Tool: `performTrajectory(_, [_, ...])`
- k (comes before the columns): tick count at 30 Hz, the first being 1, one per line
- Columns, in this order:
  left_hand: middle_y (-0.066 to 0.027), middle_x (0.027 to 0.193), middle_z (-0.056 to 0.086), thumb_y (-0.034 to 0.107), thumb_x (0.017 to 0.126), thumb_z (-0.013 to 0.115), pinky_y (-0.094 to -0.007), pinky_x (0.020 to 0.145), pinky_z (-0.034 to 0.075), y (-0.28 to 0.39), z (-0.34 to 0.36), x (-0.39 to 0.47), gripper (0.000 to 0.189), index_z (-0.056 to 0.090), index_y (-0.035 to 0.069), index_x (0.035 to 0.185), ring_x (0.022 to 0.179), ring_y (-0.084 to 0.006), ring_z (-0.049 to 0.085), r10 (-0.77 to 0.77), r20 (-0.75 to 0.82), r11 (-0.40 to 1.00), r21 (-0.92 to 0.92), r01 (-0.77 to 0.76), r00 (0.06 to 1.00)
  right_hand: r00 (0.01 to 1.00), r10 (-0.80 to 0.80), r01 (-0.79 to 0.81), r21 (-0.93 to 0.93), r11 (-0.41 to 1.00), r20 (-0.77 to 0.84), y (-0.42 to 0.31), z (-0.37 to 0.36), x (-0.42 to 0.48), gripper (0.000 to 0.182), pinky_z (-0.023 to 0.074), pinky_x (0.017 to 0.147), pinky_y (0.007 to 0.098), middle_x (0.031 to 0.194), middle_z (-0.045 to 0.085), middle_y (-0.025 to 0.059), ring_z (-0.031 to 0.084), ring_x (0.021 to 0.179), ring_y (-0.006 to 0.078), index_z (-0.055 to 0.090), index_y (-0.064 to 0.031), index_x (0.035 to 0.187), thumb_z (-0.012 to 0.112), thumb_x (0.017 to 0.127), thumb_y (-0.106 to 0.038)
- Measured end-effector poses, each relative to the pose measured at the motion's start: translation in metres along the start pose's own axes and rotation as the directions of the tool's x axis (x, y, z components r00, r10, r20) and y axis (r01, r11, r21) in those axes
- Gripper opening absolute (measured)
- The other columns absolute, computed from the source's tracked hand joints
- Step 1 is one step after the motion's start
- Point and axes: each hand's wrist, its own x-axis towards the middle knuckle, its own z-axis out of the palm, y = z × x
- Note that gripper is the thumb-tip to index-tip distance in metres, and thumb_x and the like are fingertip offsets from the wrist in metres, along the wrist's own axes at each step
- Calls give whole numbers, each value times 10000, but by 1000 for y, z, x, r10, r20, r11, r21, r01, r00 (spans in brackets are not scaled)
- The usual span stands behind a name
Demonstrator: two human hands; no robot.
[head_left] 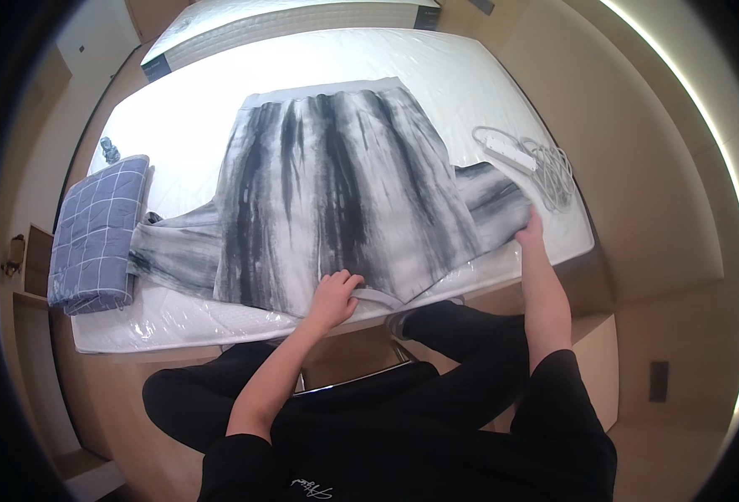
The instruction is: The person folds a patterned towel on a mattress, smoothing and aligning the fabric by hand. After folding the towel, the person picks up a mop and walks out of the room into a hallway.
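A long-sleeved sweatshirt (pixel 338 194) in streaked grey, black and white lies spread on a plastic-wrapped white mattress (pixel 175 144). Its pale hem band points away from me and its collar lies near the mattress's front edge. My left hand (pixel 336 300) rests at the neckline with bent fingers on the fabric; whether it pinches the collar is unclear. Out to the right, my right hand (pixel 532 227) grips the end of one sleeve (pixel 498 201), its fingers partly hidden. The other sleeve (pixel 178 248) stretches left, its end beside a folded blue checked quilt (pixel 102 235).
A white power strip (pixel 510 154) with a coiled grey cable (pixel 554 179) lies at the mattress's right side. A small dark crumpled item (pixel 109 150) sits behind the quilt. Another mattress (pixel 294 28) stands beyond. A padded wall panel (pixel 626 138) borders the right; my legs are below the front edge.
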Motion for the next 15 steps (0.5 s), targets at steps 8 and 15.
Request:
performTrajectory(8, [-52, 793, 501, 95, 678, 623, -348, 674, 389, -4, -6, -4, 306, 569, 119, 978, 752, -232, 526, -11, 38, 1000, -8, 11, 999, 201, -112, 923, -226, -311, 973, 53, 134, -128, 229, 474, 768, 385, 937, 631, 180, 598, 868, 326, 634, -25, 897, 628, 773, -218])
performTrajectory(15, [-85, 959, 594, 243, 852, 607, -269, 697, 446, -45, 11, -4, 471, 402, 64, 1237, 777, -167, 600, -379, 137, 473, -821, 319, 915, 165, 244, 873, -27, -487, 956, 84, 85, -147, 336, 463, 790, 401, 1136, 566, 58, 526, 1043, 232, 576, -93, 1037, 646, 718, -175])
